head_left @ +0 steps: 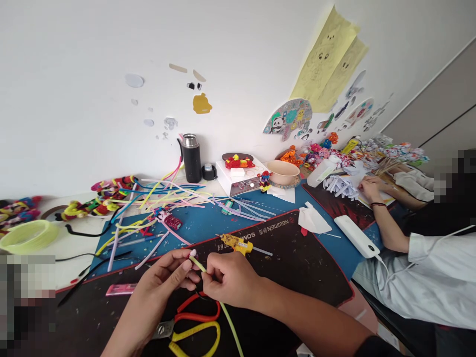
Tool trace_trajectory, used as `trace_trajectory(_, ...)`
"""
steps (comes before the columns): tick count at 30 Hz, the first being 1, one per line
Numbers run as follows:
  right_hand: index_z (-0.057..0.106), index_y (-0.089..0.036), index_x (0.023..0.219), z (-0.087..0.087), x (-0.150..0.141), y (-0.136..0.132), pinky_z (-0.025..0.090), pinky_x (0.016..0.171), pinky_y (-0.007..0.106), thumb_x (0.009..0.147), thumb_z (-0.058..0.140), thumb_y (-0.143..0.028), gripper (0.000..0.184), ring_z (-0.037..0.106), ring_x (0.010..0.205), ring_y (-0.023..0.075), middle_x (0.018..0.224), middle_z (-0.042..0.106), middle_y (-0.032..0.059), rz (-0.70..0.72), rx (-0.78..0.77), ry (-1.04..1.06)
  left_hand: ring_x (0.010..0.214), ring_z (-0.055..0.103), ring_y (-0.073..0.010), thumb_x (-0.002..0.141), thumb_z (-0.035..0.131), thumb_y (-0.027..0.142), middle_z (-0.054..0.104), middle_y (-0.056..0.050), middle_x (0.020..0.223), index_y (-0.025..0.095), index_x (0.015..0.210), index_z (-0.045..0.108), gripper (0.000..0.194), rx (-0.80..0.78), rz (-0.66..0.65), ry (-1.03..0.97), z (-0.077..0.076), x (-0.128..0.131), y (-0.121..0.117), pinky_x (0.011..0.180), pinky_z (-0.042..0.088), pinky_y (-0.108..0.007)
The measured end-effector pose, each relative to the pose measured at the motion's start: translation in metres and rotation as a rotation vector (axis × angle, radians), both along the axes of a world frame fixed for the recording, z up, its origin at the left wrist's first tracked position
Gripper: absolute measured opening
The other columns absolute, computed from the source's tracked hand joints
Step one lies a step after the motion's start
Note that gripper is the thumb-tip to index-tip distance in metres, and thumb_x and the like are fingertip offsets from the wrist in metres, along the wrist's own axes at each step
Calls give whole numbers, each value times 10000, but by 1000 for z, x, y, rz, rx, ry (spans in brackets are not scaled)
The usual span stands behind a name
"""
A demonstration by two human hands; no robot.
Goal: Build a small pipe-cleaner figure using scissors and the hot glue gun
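Both of my hands are close together above the dark mat (297,277). In my left hand (167,275), the thumb and fingers pinch a small whitish piece (193,253) at the upper end of a pale green pipe cleaner (231,325). My right hand (232,280) is closed on the same pipe cleaner a little below that end, and its loose length hangs down toward the front edge. Under my hands lie scissors (197,331) with one red and one yellow handle. Just beyond my right hand rests a yellow glue gun (238,243) with a clear glue stick.
Loose coloured pipe cleaners (178,191) spread across the back left, near a black flask (191,161). A green coil (29,235) lies far left. White box (226,183) and pink bowl (283,172) stand by the wall. At right, a co-worker's arm (386,220) and white power bank (355,235).
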State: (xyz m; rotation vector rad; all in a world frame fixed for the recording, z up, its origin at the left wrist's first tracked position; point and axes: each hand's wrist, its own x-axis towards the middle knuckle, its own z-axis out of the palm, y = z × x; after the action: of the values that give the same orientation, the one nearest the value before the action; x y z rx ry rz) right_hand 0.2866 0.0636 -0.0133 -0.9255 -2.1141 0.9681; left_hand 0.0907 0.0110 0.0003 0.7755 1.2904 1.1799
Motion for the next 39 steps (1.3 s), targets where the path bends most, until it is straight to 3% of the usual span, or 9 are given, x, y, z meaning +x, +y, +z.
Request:
trace_trajectory(9,468,-244,706,-1,0,0,334,536,222,774,689,-170,243,461,490,102,568,523,-84,12,43,-83,752,787,-272,700,923,734,825,-80,828,199,1043,789,649,-24,-9,57,3,0,0,721,668,-379)
trace_trajectory(18,455,-247,706,-6,0,1,334,539,228,782,698,-173,266,503,515,109,594,561,-78,27,103,-127,724,790,-273,690,931,714,829,-76,855,216,991,803,596,-20,12,69,2,1,2,691,665,-371)
trace_trajectory(31,473,-247,712,-5,0,0,340,545,235,792,709,-173,259,502,501,108,594,579,-82,29,95,-117,736,784,-262,777,894,664,837,-79,890,218,1028,794,521,-10,-3,76,-7,-3,-1,717,657,-362)
trace_trajectory(39,535,-246,748,1,3,0,356,521,221,843,728,-219,217,518,495,107,596,569,-84,20,-72,-64,738,786,-254,765,915,648,830,-70,855,217,1006,804,506,-4,12,56,-6,-3,0,711,656,-342)
